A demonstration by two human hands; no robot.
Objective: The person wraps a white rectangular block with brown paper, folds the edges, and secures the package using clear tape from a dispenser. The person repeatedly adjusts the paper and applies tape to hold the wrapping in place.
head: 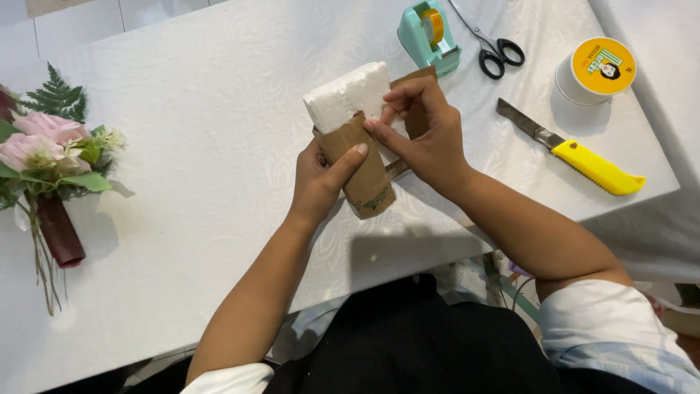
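A white foam block (346,95) sits partly wrapped in brown kraft paper (364,179), held just above the white table (204,131). My left hand (319,179) grips the wrapped lower part from the left, thumb lying across the paper. My right hand (426,135) comes from the right; its thumb and fingers pinch a flap of the brown paper against the foam's right side near the top. The foam's upper end is bare.
A teal tape dispenser (430,33) and black-handled scissors (496,51) lie at the back. A yellow-handled utility knife (576,153) and a white tub with a yellow lid (594,69) are at the right. A pink flower bunch (47,153) lies at the left edge.
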